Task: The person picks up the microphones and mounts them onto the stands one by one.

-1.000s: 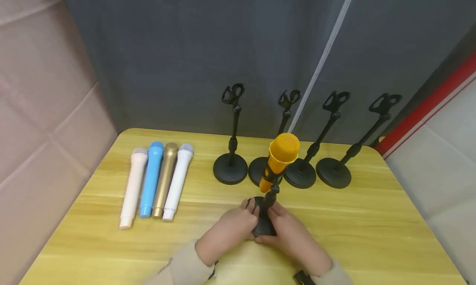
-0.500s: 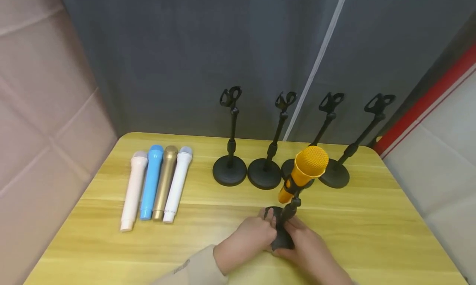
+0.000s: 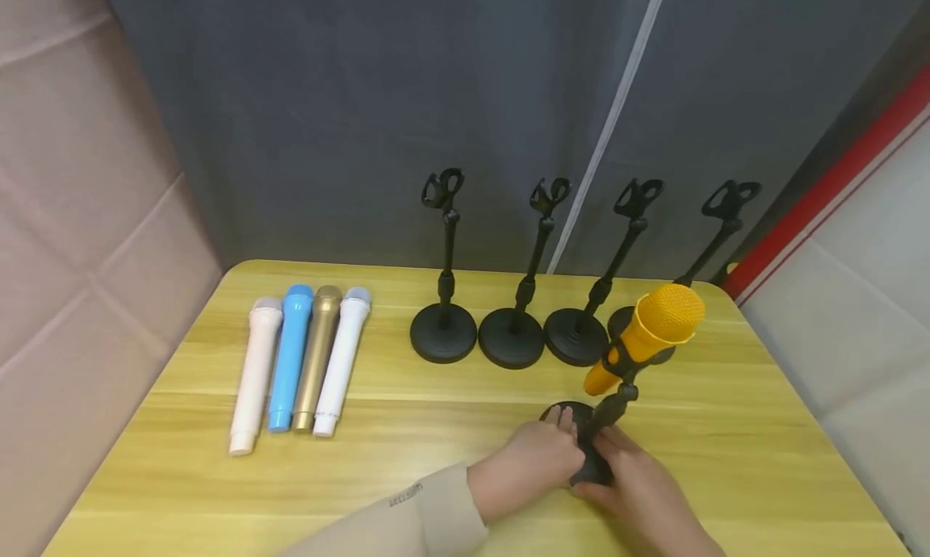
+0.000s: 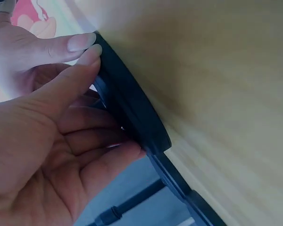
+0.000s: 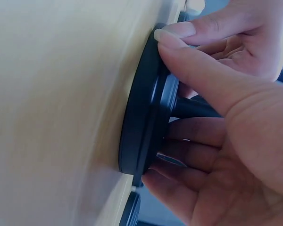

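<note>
In the head view, a yellow-orange microphone (image 3: 635, 339) sits tilted in the clip of a black desk microphone stand (image 3: 609, 412). Its round base (image 5: 144, 110) lies right at the tabletop. My left hand (image 3: 534, 462) grips the base from the left, fingers over its top and thumb at the near rim. From the right, my right hand (image 3: 645, 492) holds the same base, its thumb tip beside the left one, as both wrist views show. Fingers of both hands curl around behind the rim, close to the stem.
Several more black stands with vacant clips line the back of the wooden table (image 3: 436, 428), including the leftmost stand (image 3: 444, 331). At left lie a pale pink microphone (image 3: 254, 371), a blue one (image 3: 291, 359), a gold one (image 3: 316, 359) and a white one (image 3: 341, 363). A grey curtain (image 3: 349, 121) hangs behind.
Both hands have moved the stand with the yellow-orange microphone to the right, keeping their grip on its base. It now overlaps the rightmost back stand in view. The other microphones stay put.
</note>
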